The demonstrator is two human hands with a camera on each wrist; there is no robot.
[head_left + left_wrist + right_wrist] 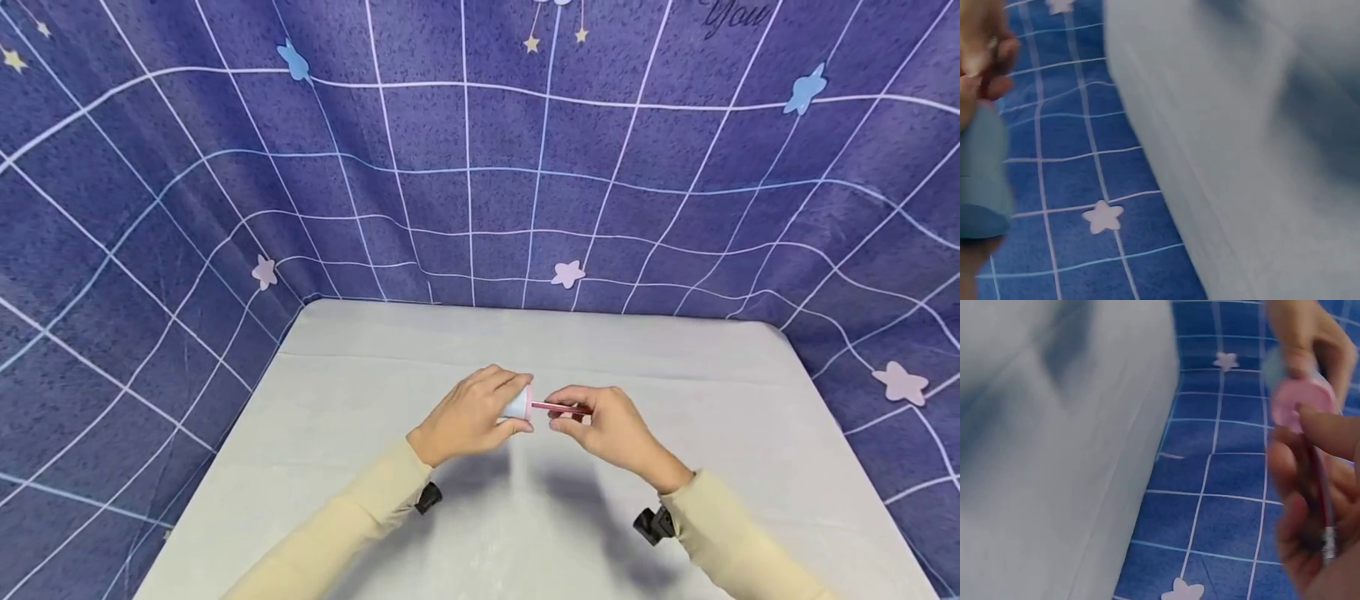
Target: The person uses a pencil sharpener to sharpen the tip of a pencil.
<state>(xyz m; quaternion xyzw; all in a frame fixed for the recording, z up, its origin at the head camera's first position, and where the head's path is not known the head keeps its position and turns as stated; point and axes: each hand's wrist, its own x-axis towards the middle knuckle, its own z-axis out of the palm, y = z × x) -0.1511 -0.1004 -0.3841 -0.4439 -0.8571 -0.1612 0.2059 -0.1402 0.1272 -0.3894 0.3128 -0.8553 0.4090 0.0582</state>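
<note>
My left hand (468,414) grips a light blue, cup-shaped pencil sharpener (515,405), its pink end turned to the right. From the right, my right hand (615,427) pinches a dark red pencil (546,406) between thumb and fingers. The pencil lies nearly level, and its front end meets the middle of the pink face (1304,397) in the right wrist view. A silvery ferrule (1329,540) shows at the pencil's back end there. In the left wrist view the sharpener's blue body (984,162) is at the left edge, partly cut off. The pencil's tip is hidden.
Both hands are above a table with a pale cover (390,350). A dark blue curtain (495,200) with grid lines and stars hangs behind the table and along its sides. Small black cameras (654,526) are worn at both wrists, below beige sleeves.
</note>
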